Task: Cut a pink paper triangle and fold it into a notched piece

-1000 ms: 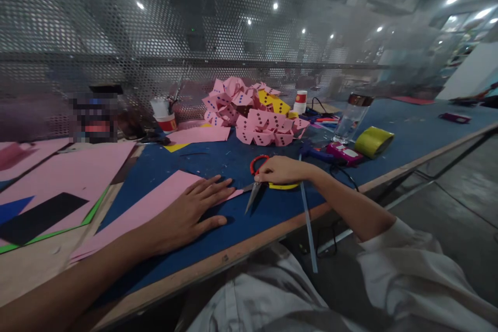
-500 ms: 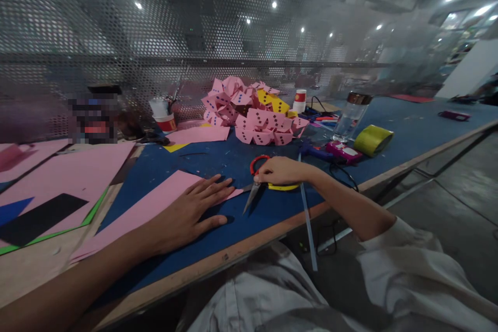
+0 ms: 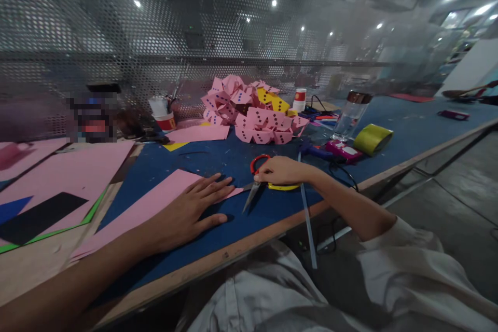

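Observation:
Fingers spread, my left hand lies flat on a folded pink paper on the blue tabletop. My right hand is closed on a pair of scissors near the paper's right tip. The scissors have one red and one yellow handle loop, and their blades are apart. One blade reaches toward the paper tip; whether it touches I cannot tell. Behind my hands sits a heap of folded pink paper pieces with dark dots.
Pink sheets with a black piece lie at left. To the right stand a glass bottle, a tape roll and a magenta-and-blue tool. A pale strip hangs over the table edge. Paper cups stand behind.
Both hands, the paper and the scissors stay in nearly the same place. At the far right, a brown object has come into view beyond the table.

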A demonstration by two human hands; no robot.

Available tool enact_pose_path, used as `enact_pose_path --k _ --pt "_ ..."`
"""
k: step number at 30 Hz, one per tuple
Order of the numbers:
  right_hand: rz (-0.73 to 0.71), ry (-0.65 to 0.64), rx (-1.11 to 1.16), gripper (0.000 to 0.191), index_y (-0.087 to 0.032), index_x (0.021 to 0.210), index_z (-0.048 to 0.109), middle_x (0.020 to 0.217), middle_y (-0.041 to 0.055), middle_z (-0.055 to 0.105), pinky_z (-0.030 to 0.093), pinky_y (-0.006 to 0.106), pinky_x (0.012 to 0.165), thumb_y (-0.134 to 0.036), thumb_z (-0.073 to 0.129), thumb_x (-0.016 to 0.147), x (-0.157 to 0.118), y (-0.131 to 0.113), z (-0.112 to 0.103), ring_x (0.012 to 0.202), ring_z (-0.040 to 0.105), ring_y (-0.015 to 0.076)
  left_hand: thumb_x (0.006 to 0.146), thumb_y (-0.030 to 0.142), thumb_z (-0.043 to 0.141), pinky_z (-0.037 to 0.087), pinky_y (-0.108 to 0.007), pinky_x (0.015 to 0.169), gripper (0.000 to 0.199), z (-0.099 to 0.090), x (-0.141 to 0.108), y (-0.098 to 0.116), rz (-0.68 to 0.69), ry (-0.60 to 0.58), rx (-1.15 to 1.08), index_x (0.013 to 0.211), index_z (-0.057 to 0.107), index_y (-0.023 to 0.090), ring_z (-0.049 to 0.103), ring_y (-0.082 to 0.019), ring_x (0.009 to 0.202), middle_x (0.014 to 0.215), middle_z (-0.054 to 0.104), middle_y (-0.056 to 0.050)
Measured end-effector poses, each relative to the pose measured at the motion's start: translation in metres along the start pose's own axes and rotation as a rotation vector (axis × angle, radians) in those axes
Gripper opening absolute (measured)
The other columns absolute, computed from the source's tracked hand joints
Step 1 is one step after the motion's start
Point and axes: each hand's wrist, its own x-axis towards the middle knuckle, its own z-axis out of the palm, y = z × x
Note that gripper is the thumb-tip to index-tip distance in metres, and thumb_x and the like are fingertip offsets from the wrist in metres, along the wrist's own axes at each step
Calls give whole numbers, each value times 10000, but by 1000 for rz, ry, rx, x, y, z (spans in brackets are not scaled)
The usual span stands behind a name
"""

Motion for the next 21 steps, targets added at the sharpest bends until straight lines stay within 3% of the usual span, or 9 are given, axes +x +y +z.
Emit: enact_pose_path --k 21 --pt "26 5 -11 465 -180 950 786 871 60 734 293 265 658 -501 460 1033 -5 -4 2 800 601 183 1044 628 505 239 -533 1321 685 1 1 0 8 17 1 1662 310 407 214 -307 1626 1728 322 22"
